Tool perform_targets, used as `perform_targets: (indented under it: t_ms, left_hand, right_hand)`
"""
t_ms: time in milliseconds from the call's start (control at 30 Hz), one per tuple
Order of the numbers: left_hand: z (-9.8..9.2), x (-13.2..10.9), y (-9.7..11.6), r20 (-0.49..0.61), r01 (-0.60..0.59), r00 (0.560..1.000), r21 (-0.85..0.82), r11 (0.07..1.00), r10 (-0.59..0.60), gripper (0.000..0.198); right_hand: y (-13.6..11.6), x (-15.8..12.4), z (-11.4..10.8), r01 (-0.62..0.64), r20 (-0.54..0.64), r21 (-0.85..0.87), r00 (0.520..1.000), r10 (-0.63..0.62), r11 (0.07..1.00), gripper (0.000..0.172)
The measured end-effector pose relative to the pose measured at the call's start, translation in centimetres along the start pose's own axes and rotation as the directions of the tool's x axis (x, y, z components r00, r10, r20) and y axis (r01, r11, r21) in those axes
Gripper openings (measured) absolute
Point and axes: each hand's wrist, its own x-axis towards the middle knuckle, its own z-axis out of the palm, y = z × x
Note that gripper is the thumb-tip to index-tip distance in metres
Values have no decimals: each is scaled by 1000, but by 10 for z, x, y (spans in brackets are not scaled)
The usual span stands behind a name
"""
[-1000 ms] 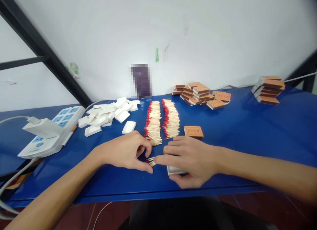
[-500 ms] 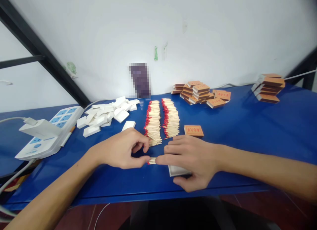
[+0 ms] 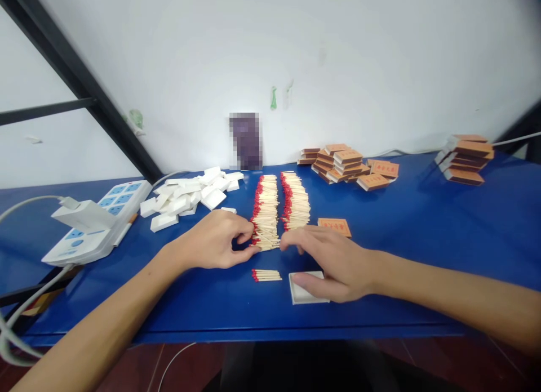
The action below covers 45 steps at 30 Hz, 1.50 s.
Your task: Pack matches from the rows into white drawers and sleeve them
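Observation:
Two long rows of red-tipped matches lie on the blue table, a left row [image 3: 267, 209] and a right row [image 3: 296, 203]. My left hand [image 3: 222, 239] is at the near end of the left row, thumb and index finger apart at the match heads. My right hand [image 3: 332, 262] is open, its fingertips by the near ends of the rows and its thumb over a white tray [image 3: 298, 293]. A small group of matches [image 3: 267, 275] lies left of the tray. Behind my right hand is an orange matchbox sleeve [image 3: 336, 226].
White trays [image 3: 181, 195] are heaped at the back left, beside a power strip [image 3: 101, 226] with cables. Orange matchboxes [image 3: 346, 158] are piled at the back, with another stack [image 3: 467, 158] at the far right. A pixelated dark object [image 3: 247, 141] leans on the wall.
Both hands have moved away from the small group of matches, up to the near end of the rows. The right hand has uncovered more of the white tray. The view has shifted slightly.

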Motion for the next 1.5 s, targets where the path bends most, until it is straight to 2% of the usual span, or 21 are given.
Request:
perform_targets:
  t_ms: [100, 300, 567, 1100, 1500]
  left_hand:
    - [-1, -1, -2, -2, 12, 1000, 16, 1000, -12, 34]
    - [-3, -2, -4, -1, 61, 998, 68, 996, -61, 40]
    - [-2, -1, -5, 4, 48, 999, 76, 996, -49, 40]
    - [1, -2, -13, -57, 29, 998, 69, 997, -25, 37]
    - [-1, -1, -10, -46, 18, 999, 75, 997, -14, 37]
  right_hand:
    - [0, -1, 0, -85, 95, -31, 992, 88, 996, 34]
    - [-1, -2, -3, -81, 172, -17, 982, 83, 997, 42]
    - [0, 3, -10, -83, 331, 5, 941, 77, 997, 38]
    - [6, 0, -3, 2, 290, 9, 957, -4, 1000, 41]
    - [8, 0, -9, -67, 287, 102, 957, 35, 993, 47]
